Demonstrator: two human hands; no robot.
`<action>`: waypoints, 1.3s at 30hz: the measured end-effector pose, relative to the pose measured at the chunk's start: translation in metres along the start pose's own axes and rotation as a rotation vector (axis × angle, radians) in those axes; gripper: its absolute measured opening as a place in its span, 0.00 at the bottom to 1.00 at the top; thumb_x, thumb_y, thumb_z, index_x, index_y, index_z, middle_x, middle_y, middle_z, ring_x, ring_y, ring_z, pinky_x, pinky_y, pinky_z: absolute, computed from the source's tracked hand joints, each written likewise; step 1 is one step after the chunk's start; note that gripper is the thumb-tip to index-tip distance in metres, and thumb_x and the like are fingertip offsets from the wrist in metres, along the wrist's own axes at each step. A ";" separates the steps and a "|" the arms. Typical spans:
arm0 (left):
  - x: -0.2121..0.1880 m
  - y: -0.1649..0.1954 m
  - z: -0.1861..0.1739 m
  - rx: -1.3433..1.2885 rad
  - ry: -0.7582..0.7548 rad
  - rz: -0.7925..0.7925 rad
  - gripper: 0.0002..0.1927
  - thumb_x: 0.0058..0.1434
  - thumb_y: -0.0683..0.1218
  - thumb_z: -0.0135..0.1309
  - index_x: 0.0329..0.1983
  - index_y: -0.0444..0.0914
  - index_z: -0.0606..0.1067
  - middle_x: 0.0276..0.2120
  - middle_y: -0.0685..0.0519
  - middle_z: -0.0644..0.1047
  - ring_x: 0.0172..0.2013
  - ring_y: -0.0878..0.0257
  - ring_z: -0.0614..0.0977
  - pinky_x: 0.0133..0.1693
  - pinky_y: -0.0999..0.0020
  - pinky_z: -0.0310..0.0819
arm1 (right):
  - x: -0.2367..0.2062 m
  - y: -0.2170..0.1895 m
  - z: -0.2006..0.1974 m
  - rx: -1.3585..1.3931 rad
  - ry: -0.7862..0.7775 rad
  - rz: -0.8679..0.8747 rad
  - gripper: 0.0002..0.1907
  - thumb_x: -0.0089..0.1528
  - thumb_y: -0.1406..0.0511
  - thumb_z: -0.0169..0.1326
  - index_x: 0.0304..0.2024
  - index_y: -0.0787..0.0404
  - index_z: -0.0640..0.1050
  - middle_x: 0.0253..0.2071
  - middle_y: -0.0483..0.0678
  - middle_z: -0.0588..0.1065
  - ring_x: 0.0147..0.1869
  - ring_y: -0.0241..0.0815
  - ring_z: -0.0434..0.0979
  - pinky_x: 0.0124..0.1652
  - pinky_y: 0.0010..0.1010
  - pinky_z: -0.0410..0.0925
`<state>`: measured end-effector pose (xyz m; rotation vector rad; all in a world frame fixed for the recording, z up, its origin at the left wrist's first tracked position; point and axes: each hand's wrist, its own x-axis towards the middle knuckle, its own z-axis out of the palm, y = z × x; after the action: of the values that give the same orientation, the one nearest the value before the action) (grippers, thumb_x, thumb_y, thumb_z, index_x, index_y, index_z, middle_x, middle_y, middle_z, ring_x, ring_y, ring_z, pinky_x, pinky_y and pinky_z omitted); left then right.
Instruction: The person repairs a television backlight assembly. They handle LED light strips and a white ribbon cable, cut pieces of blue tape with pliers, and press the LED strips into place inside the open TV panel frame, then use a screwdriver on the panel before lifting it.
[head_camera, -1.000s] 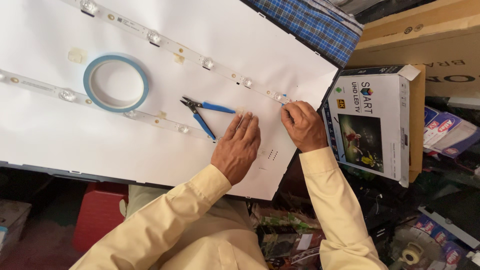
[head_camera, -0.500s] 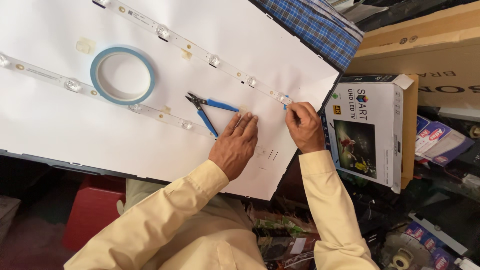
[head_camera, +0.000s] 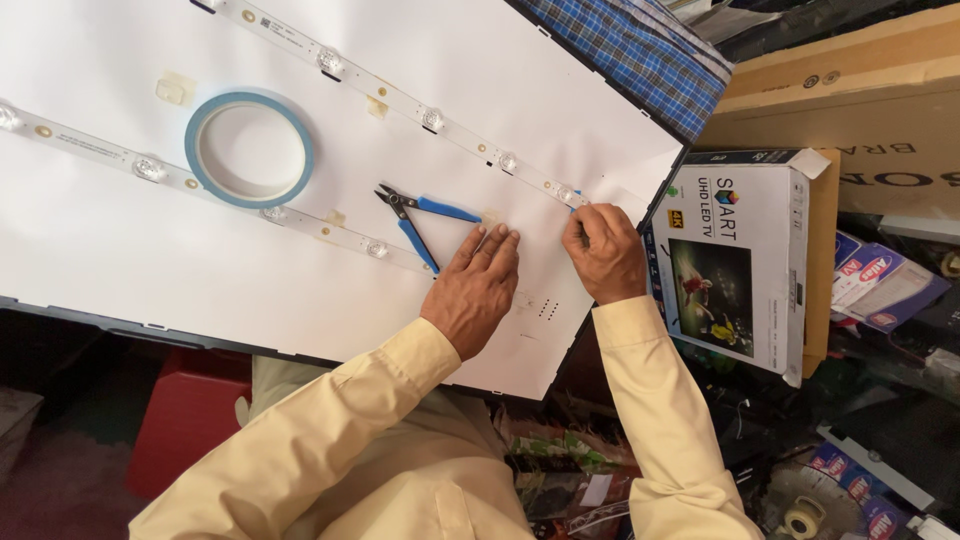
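Left hand (head_camera: 478, 288): still flat on the white panel (head_camera: 130, 250), fingertips now nearer the blue cutters (head_camera: 420, 215).
Right hand (head_camera: 603, 252): still pinching the light strip (head_camera: 420, 112) end, barely shifted.

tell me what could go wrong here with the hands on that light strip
The right hand pinches the end of the upper light strip; a hard pull might lift it off the white panel. The left hand lies flat beside the blue-handled cutters and could knock them into the lower light strip.
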<state>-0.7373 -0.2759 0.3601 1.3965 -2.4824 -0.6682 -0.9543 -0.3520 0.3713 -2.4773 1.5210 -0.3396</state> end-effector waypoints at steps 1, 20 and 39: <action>0.000 0.000 0.000 0.000 -0.001 0.001 0.23 0.62 0.42 0.44 0.60 0.27 0.71 0.67 0.38 0.66 0.70 0.47 0.64 0.71 0.50 0.48 | 0.000 0.000 0.001 -0.006 0.004 0.002 0.06 0.61 0.75 0.60 0.38 0.66 0.75 0.36 0.53 0.74 0.41 0.54 0.76 0.39 0.41 0.72; -0.001 -0.003 0.002 -0.041 -0.018 0.009 0.24 0.63 0.42 0.44 0.60 0.27 0.70 0.68 0.39 0.65 0.71 0.48 0.62 0.71 0.50 0.47 | -0.007 -0.003 -0.001 0.015 0.015 0.081 0.05 0.63 0.72 0.62 0.41 0.66 0.79 0.40 0.53 0.77 0.41 0.52 0.80 0.39 0.37 0.75; -0.002 -0.006 0.002 -0.042 -0.033 0.012 0.25 0.61 0.42 0.45 0.61 0.27 0.70 0.68 0.39 0.64 0.71 0.49 0.61 0.71 0.51 0.47 | -0.008 0.005 0.013 0.233 0.076 0.287 0.04 0.65 0.73 0.58 0.42 0.67 0.76 0.39 0.53 0.74 0.33 0.42 0.78 0.33 0.32 0.73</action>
<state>-0.7323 -0.2763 0.3553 1.3650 -2.4852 -0.7419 -0.9583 -0.3463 0.3570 -2.0585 1.7286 -0.5303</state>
